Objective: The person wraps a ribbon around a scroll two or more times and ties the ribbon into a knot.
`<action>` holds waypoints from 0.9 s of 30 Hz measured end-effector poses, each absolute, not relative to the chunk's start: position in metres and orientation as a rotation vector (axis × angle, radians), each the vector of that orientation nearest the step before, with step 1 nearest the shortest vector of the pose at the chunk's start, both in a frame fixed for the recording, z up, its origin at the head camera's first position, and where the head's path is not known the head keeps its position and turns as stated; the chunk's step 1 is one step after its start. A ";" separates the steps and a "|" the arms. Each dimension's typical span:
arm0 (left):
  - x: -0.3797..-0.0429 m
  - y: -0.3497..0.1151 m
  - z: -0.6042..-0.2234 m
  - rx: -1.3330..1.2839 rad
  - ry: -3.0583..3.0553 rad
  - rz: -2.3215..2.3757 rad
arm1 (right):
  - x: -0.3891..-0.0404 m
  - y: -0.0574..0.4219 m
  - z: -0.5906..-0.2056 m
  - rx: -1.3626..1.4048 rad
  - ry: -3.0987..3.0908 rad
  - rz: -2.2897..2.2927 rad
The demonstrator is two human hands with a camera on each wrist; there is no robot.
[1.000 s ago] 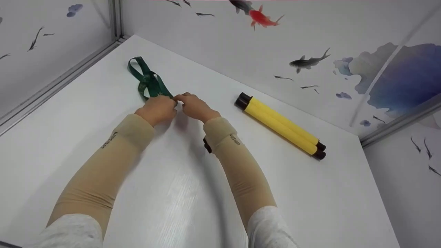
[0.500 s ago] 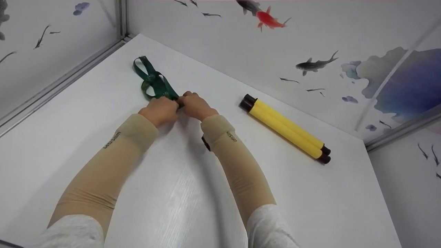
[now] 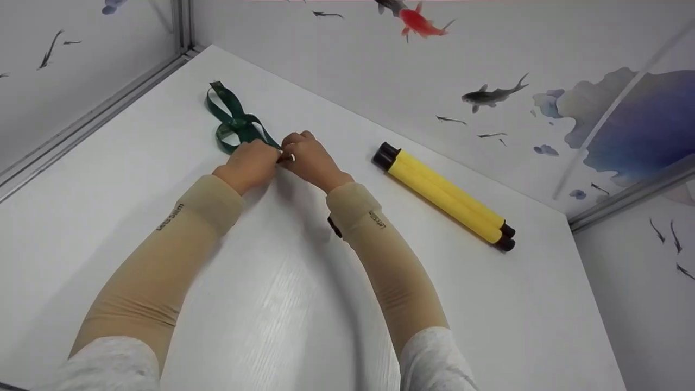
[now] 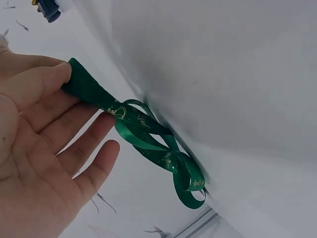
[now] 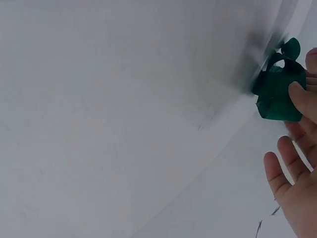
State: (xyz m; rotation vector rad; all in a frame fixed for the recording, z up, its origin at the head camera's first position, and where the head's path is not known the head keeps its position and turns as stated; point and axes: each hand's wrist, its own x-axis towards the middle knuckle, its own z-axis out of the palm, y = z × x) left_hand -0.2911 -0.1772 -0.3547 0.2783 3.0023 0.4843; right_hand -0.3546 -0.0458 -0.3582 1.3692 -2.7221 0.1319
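A green ribbon (image 3: 247,129) with gold print lies in loops on the white table, toward its far left corner. My left hand (image 3: 251,165) pinches the near end; in the left wrist view the thumb and forefinger hold the flat ribbon (image 4: 88,88) while the other fingers extend under it. Right beside it, my right hand (image 3: 312,162) pinches the same end from the right. The right wrist view has that thumb (image 5: 301,96) pressed on a folded part of the ribbon (image 5: 277,96), the lower fingers spread away. In the head view the pinching fingertips are mostly hidden.
Two yellow rolls (image 3: 445,195) with black ends lie side by side to the right of the hands. White panels with painted fish (image 3: 491,96) bound the table (image 3: 516,304) at the back, left and right.
The right hand has shifted slightly, its knuckles now higher, and a small bright gap shows between its fingers. The left hand keeps its hold. The whole head view has drifted a little.
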 end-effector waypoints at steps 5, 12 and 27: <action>-0.289 -0.181 -0.351 0.282 2.981 0.600 | -0.350 -0.039 -0.349 1.496 -2.545 0.291; -0.281 -0.183 -0.343 0.332 2.982 0.692 | -0.343 -0.027 -0.333 1.499 -2.676 0.409; -0.257 -0.186 -0.319 0.321 2.814 0.833 | -0.322 0.016 -0.320 1.304 -2.832 0.584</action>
